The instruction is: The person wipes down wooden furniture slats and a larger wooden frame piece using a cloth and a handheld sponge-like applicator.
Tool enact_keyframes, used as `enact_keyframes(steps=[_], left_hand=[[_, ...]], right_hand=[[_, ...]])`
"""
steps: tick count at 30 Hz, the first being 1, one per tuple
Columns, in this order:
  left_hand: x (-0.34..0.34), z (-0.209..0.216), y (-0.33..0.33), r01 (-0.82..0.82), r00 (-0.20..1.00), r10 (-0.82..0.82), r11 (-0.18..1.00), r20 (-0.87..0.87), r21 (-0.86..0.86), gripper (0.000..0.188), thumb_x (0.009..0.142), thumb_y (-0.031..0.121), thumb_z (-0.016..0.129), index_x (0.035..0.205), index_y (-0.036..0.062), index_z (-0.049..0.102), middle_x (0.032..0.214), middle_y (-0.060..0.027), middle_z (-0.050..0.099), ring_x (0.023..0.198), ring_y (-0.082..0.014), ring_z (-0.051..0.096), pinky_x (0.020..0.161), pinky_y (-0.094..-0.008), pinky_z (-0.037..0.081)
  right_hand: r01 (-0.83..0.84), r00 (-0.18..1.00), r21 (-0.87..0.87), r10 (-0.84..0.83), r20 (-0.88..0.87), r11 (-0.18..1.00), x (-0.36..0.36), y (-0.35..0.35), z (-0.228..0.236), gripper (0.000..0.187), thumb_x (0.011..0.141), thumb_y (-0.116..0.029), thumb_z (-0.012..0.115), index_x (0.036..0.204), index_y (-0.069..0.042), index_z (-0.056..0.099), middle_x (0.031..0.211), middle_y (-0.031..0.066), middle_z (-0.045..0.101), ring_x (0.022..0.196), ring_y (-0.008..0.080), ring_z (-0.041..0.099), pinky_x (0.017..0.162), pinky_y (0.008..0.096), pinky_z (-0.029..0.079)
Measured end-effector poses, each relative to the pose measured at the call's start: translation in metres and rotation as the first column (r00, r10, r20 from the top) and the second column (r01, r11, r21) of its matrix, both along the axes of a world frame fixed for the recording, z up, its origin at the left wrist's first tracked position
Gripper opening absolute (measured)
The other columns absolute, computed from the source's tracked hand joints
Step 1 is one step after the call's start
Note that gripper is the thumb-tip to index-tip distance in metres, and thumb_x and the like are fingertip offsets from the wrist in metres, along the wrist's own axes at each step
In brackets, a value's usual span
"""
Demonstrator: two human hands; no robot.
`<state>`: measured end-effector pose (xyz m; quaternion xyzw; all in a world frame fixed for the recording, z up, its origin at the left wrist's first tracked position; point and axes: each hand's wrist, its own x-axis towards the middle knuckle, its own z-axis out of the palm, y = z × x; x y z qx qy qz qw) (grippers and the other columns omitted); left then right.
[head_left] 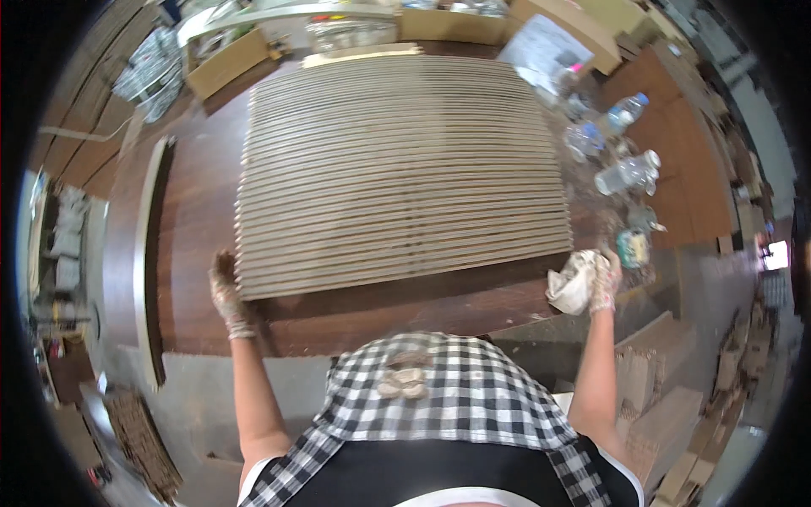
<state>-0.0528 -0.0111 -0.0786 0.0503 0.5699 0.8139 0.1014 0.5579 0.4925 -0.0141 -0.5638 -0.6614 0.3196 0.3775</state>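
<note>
A wide fanned row of flat cardboard sheets lies overlapped across a dark brown table. My left hand, in a worn work glove, rests against the near left corner of the sheets. My right hand, also gloved, grips a crumpled white cloth at the table's near right edge, just past the end of the sheets.
Several clear plastic bottles and a small can stand at the table's right side. Cardboard boxes sit at the far edge. Stacked cardboard lies on the floor to the right, more cardboard at the lower left.
</note>
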Motion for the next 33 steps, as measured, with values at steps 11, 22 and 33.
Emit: enact_keyframes(steps=[11, 22, 33], left_hand=[[0.000, 0.040, 0.014, 0.300, 0.923, -0.378, 0.820, -0.067, -0.487, 0.057, 0.108, 0.036, 0.036, 0.151, -0.0017, 0.038, 0.153, -0.0148, 0.043, 0.140, -0.0241, 0.040, 0.118, -0.0374, 0.029], [0.031, 0.068, 0.006, 0.310, 0.951, -0.272, 0.865, 0.150, -0.395, 0.046, 0.100, 0.018, 0.059, 0.143, 0.0023, 0.053, 0.139, -0.0081, 0.058, 0.124, -0.0171, 0.055, 0.107, -0.0314, 0.043], [0.036, 0.143, 0.011, 0.649, 0.733, -0.320, 0.594, 0.600, -0.475, 0.038, 0.092, 0.006, 0.054, 0.128, -0.0031, 0.063, 0.119, -0.0105, 0.068, 0.105, -0.0166, 0.065, 0.093, -0.0298, 0.051]], right_hand=[[-0.492, 0.710, -0.223, 0.240, -0.662, 0.842, -0.059, 0.082, -0.050, 0.043, 0.098, -0.014, 0.060, 0.136, 0.004, 0.055, 0.133, 0.0121, 0.061, 0.122, 0.0204, 0.058, 0.105, 0.0316, 0.044], [-0.514, 0.762, -0.366, 0.218, -0.609, 0.776, -0.033, 0.061, -0.034, 0.052, 0.100, -0.025, 0.059, 0.140, 0.006, 0.050, 0.136, 0.0151, 0.059, 0.123, 0.0218, 0.058, 0.109, 0.0348, 0.042], [-0.373, 0.882, -0.654, 0.469, -0.031, 0.658, -0.029, 0.081, 0.039, 0.031, 0.092, -0.018, 0.061, 0.115, 0.000, 0.071, 0.111, 0.0085, 0.072, 0.103, 0.0169, 0.065, 0.093, 0.0298, 0.049]])
